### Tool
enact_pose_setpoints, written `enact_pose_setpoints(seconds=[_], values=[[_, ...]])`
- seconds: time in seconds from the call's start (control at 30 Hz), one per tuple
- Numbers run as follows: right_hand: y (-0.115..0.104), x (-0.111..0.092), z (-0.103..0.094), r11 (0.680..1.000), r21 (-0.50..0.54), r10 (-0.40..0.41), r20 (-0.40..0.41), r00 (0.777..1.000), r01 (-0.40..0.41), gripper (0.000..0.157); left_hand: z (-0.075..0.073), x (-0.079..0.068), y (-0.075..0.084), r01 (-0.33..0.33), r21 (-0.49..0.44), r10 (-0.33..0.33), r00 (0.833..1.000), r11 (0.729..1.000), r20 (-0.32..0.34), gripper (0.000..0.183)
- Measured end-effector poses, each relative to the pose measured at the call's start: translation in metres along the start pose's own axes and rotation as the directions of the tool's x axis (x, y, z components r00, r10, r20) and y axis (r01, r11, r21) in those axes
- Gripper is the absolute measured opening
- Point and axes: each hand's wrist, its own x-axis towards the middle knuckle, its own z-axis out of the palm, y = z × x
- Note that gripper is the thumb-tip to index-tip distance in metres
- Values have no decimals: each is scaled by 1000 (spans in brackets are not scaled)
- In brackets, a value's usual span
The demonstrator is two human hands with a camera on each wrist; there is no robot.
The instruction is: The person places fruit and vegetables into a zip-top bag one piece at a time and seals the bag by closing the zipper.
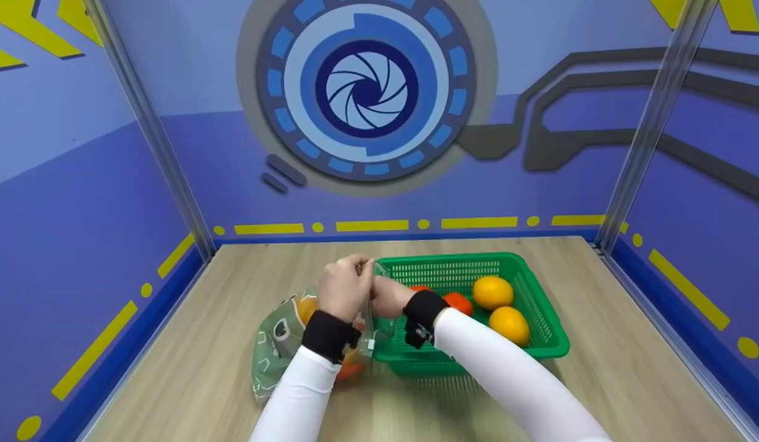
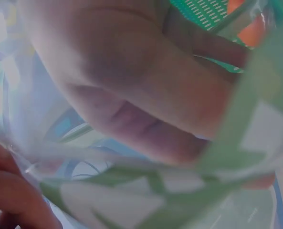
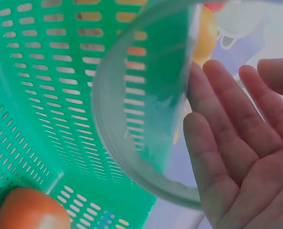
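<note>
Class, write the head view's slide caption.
Left hand and right hand at a patterned green plastic bag, beside a slotted rectangular green plastic basket holding round orange fruits.

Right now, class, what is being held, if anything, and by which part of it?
The bag, held by its clear upper edge in the left hand; the exact pinch point is hidden. The right hand is outstretched, gripping nothing visible.

The hands (image 2: 117,62) touch a clear, green-patterned bag (image 2: 179,193).
</note>
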Motion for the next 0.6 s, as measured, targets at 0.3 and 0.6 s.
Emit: enact_pose_setpoints(seconds=[0.3, 0.6], values=[[16, -10, -8, 963, 244, 122, -12, 992, -115, 21, -2, 1, -1, -1, -17, 1, 1000, 1000, 22, 22], [34, -25, -15, 929, 318, 190, 25, 981, -188, 17, 0, 1, -1, -3, 4, 3, 1000, 1000, 11, 20]])
